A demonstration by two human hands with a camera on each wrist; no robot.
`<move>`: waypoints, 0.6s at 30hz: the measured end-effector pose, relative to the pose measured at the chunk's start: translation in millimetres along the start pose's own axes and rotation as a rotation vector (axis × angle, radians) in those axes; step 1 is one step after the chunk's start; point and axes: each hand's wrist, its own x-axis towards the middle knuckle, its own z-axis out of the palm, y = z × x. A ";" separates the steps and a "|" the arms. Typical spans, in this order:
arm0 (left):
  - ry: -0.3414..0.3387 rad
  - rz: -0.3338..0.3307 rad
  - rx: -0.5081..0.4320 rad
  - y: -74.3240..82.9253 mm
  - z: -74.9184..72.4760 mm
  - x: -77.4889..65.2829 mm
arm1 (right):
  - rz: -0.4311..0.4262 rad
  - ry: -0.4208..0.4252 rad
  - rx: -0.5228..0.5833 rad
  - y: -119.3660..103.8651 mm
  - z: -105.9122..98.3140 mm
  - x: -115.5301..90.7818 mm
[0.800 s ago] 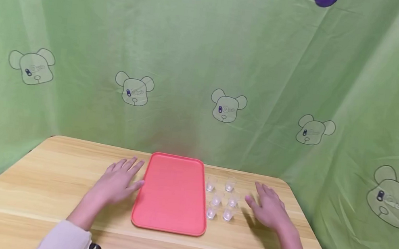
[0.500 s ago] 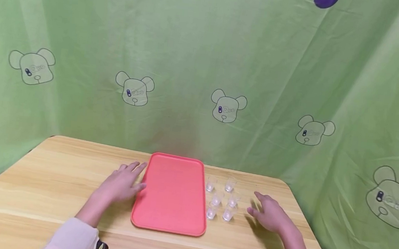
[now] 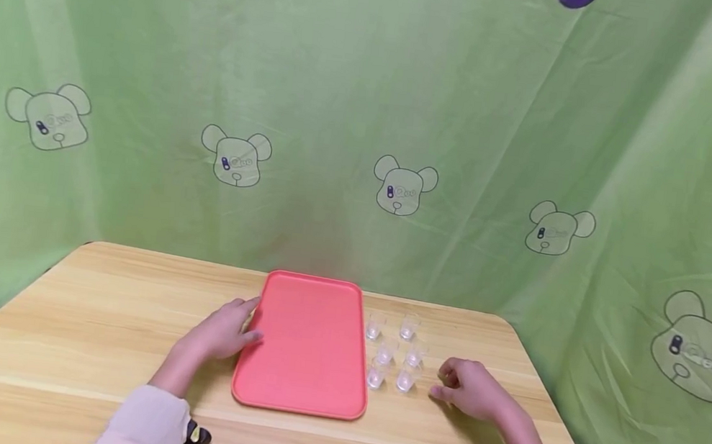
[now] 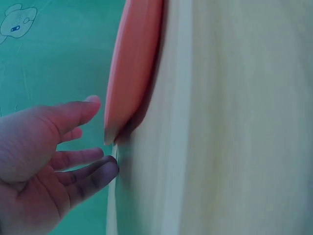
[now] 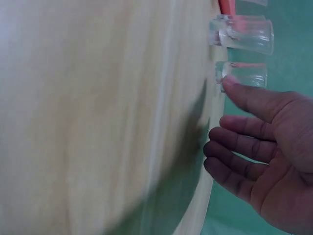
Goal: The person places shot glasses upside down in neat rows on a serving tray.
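- Across the wood-grain tabletop [image 3: 89,339], a red tray [image 3: 306,347] lies flat.
- At its left edge, the left hand [image 3: 224,327] has come closer, fingers relaxed, gripping nothing; contact is unclear.
- Farther right, the right hand [image 3: 473,389] has dropped lower, fingers loosely curved round nothing.
- Between them, six clear tumblers [image 3: 404,381] stand upright, unmoved: hands near, nothing lifted yet.

Smooth matt plastic-looking tray [image 3: 305,347], glossy transparent cups [image 3: 405,380], smooth wood-grained tabletop [image 3: 109,341], creased cloth-like backdrop [image 3: 324,88]
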 end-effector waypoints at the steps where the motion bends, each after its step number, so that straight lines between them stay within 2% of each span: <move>1: 0.003 -0.001 -0.009 0.0 0.7 0.7 | -0.012 -0.004 0.002 -0.5 1.0 0.0; 6: 0.011 -0.014 -0.068 -0.9 4.0 4.5 | -0.090 -0.010 0.005 -3.8 4.2 -0.9; 13: 0.022 -0.029 -0.153 -4.7 6.7 6.9 | -0.149 -0.024 0.018 -8.0 10.2 0.7; 18: 0.013 -0.069 -0.241 -8.5 7.0 6.7 | -0.193 -0.011 0.040 -11.1 15.4 3.7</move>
